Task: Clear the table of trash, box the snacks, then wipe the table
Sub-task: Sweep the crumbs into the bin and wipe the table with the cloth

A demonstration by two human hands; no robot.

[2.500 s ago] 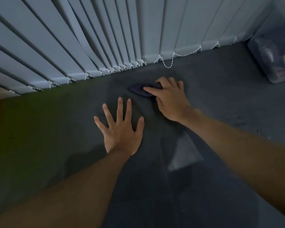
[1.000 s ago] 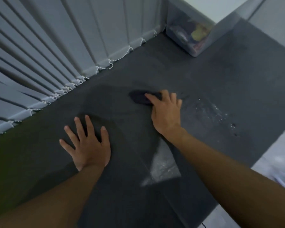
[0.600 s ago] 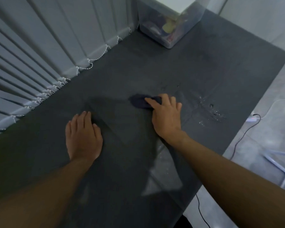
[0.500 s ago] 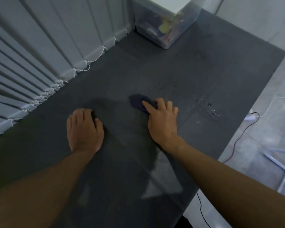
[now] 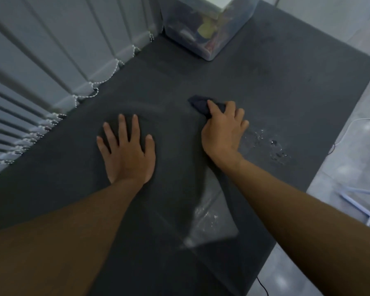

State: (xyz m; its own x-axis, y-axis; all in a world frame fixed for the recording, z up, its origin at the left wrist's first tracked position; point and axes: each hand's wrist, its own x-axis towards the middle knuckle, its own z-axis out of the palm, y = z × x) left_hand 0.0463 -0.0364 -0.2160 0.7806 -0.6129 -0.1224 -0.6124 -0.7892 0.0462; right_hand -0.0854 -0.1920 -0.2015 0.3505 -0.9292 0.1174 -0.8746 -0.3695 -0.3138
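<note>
A dark grey table [image 5: 265, 86] fills the view. My right hand [image 5: 222, 131] presses a small dark cloth [image 5: 199, 104] flat on the tabletop near its middle; only the cloth's far end shows past my fingers. My left hand [image 5: 126, 152] lies palm down on the table to the left, fingers spread, holding nothing. A patch of water droplets [image 5: 271, 146] glistens on the surface just right of my right hand. A clear plastic box [image 5: 203, 26] with colourful snack packets inside and a white lid stands at the table's far corner.
Grey vertical blinds [image 5: 51, 60] with bead chains hang along the table's left edge. The table's right edge drops to a pale floor [image 5: 350, 167] with a thin cable and a white metal frame. A bright wet reflection [image 5: 209, 227] lies between my forearms.
My view has swung right, bringing the box and the table's right edge into sight. My right hand has slid the cloth along the tabletop. My left hand's fingers have spread again.
</note>
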